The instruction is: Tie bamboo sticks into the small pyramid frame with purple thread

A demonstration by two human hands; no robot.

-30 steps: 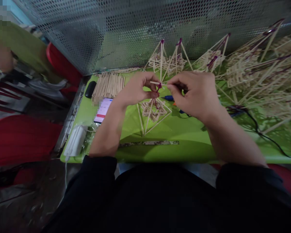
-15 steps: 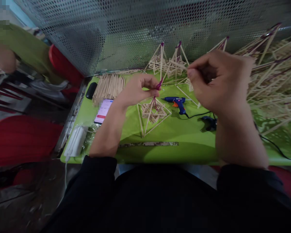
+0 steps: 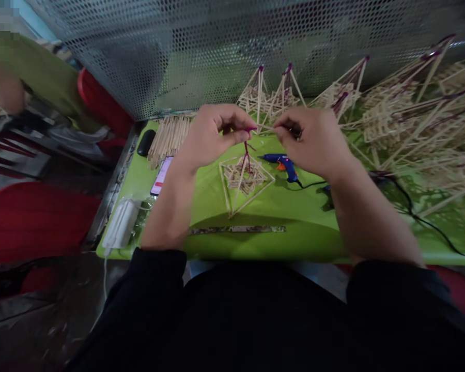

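Note:
My left hand [image 3: 217, 135] is closed in a pinch on a purple cord [image 3: 247, 151] above the green table. The cord runs down to a small frame of thin wooden sticks [image 3: 242, 178], which has a stacked lattice inside a wider outline. My right hand [image 3: 313, 137] pinches a thin wooden stick [image 3: 265, 128]. Its far end points at my left fingertips, close to the cord; whether they touch I cannot tell. Just below my right fingers lies a blue glue gun [image 3: 282, 163] with an orange trigger and a lit red light.
Finished-looking stick frames [image 3: 259, 93] with purple tops stand along the back and right. Loose sticks [image 3: 170, 135], a phone [image 3: 161, 178] and a white power strip [image 3: 123, 223] lie left. A black cable [image 3: 411, 206] crosses the right. A perforated metal panel [image 3: 217, 46] borders the back.
My right hand has moved left and down, bringing the stick close to my left fingertips. My left hand has shifted slightly up and left, still on the cord.

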